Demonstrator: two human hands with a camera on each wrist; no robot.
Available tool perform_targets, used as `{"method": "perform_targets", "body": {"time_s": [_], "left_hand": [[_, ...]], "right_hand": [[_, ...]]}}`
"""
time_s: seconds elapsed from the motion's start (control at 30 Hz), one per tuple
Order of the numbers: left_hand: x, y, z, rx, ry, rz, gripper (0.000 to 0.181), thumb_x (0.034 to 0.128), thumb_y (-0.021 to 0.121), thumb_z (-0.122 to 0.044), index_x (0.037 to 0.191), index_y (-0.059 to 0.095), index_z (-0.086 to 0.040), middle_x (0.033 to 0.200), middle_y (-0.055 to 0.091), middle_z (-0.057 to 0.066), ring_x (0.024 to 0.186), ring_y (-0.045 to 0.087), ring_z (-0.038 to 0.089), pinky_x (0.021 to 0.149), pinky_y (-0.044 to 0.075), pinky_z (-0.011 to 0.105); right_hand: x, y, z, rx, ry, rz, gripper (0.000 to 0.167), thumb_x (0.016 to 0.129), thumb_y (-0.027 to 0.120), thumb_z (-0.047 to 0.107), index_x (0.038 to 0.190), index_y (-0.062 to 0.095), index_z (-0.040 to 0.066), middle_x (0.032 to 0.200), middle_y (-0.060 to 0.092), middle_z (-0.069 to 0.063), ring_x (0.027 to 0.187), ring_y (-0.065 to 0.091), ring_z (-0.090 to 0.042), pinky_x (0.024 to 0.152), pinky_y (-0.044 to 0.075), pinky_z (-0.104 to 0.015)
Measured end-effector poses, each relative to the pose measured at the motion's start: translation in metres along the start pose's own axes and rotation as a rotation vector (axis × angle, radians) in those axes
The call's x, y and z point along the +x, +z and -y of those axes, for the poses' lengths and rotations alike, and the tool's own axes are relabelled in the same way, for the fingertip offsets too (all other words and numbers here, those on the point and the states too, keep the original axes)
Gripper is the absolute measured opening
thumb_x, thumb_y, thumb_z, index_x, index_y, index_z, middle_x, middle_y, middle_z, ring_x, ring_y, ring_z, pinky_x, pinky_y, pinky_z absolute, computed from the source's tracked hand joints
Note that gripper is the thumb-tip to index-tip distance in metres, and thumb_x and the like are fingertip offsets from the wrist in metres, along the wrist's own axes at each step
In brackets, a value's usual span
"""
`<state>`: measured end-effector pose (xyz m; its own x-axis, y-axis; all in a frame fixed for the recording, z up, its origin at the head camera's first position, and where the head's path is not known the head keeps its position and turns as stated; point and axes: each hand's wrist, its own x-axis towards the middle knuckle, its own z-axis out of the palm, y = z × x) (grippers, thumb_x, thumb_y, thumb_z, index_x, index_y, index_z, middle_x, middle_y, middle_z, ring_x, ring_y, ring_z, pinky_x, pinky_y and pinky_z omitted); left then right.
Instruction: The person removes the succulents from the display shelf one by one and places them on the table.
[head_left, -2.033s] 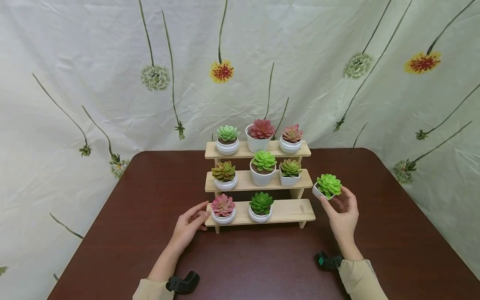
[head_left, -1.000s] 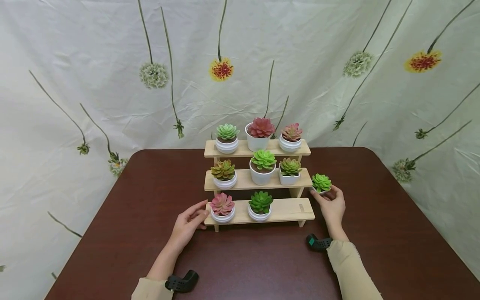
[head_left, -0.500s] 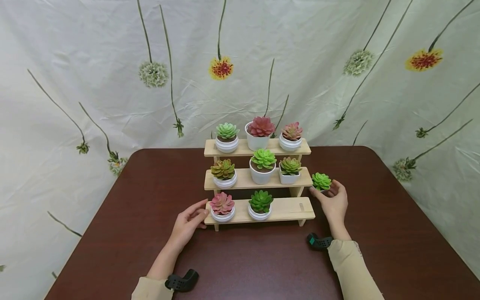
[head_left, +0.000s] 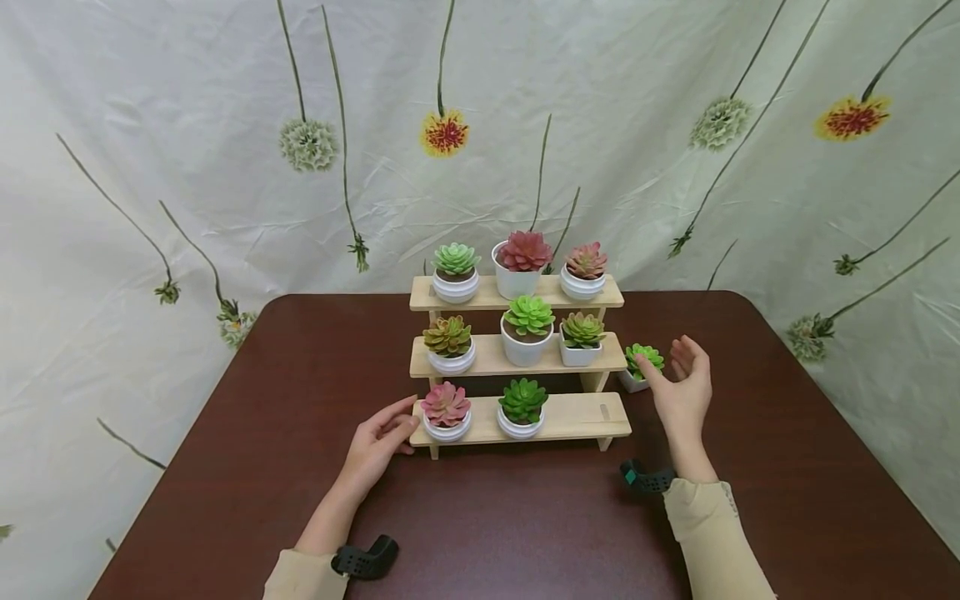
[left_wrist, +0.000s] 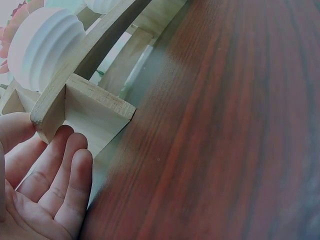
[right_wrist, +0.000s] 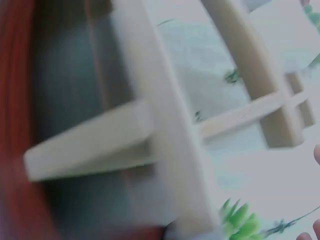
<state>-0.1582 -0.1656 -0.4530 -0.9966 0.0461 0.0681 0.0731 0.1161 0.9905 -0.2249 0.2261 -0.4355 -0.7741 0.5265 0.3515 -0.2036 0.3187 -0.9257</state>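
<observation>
At the left end of the lowest shelf, my left hand point(head_left: 371, 448) grips the wooden stand point(head_left: 573, 418); the left wrist view shows the thumb and fingers around the shelf's corner point(left_wrist: 47, 107). Right of the stand, a bright green succulent in a white square pot point(head_left: 633, 382) stands on the table. Beside it is my right hand point(head_left: 684, 400), thumb and fingers apart, holding nothing. On the lowest shelf are a pink succulent point(head_left: 446, 404) and a dark green one point(head_left: 522, 401). In the blurred right wrist view, only fingertips show at the edge.
Three potted succulents stand on the middle shelf point(head_left: 491, 355) and three on the top shelf point(head_left: 480, 297). The dark red-brown table point(head_left: 300, 392) extends around the stand. Behind it hangs a pale flower-print cloth point(head_left: 630, 125).
My right hand first brought the bright green succulent left and down beside the stand, then let it go and moved slightly up and right. My left hand has stayed at the shelf end.
</observation>
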Motion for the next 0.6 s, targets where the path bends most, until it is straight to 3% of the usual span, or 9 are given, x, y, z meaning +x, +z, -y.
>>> {"method": "perform_targets", "body": {"time_s": [0.23,0.47,0.6], "left_hand": [[0.001,-0.001,0.002,-0.001,0.016,0.001,0.04,0.092,0.057,-0.002,0.129,0.049,0.011,0.094,0.062,0.021,0.072,0.059,0.011,0.064,0.056,0.034],[0.008,-0.004,0.024,-0.03,0.008,-0.009,0.04,0.092,0.059,-0.005,0.13,0.052,0.004,0.094,0.062,0.019,0.072,0.06,0.011,0.063,0.056,0.031],[0.009,-0.005,0.028,-0.023,0.011,-0.012,0.04,0.0922,0.06,-0.008,0.13,0.053,0.002,0.093,0.062,0.017,0.072,0.06,0.012,0.063,0.056,0.03]], "right_hand": [[-0.008,-0.003,0.035,0.106,-0.068,0.016,0.062,0.079,0.076,0.01,0.132,0.045,0.0,0.125,0.053,-0.012,0.117,0.049,-0.022,0.102,0.038,-0.027],[-0.019,-0.001,0.063,0.199,-0.07,0.115,0.056,0.08,0.072,-0.002,0.13,0.047,-0.002,0.122,0.054,-0.012,0.109,0.053,-0.015,0.098,0.042,-0.03],[-0.026,0.001,0.07,0.201,-0.09,0.167,0.053,0.081,0.072,-0.001,0.128,0.048,-0.001,0.12,0.056,-0.011,0.105,0.055,-0.011,0.095,0.045,-0.029]]}}
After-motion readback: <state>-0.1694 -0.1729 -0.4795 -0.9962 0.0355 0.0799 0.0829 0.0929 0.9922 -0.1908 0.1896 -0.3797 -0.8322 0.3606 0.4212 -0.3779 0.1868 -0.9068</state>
